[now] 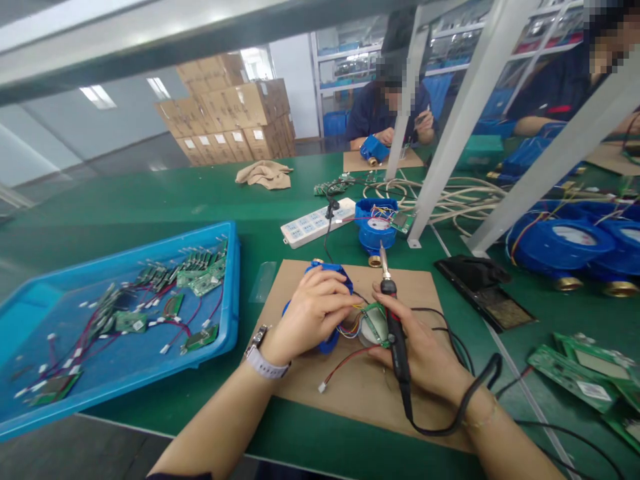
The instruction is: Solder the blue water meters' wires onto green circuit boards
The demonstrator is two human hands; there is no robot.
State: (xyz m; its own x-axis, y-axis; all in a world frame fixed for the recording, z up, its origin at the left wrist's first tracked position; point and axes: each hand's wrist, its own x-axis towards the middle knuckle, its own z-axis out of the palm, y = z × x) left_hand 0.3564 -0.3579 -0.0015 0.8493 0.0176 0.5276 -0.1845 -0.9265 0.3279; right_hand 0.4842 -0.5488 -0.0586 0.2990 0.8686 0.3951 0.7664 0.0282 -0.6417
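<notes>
Near front edge of desk (300, 433), on cardboard (340, 385), has circuit board (376, 317) between left hand (313, 303) and right hand (425, 340), close to both. With right fingers wrapped, holds soldering iron (397, 340), long axis toward far edge. Half-curls left over blue meter (329, 344); cannot tell its grip.

One soldering iron (399, 350), one power strip (306, 229), one wristwatch (269, 365), one cloth (265, 175), two co-workers (367, 113).

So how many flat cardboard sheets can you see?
3: near sheet under the soldering iron, far sheet before the co-worker opposite, right sheet at the picture's edge. Others may be hidden.
</notes>
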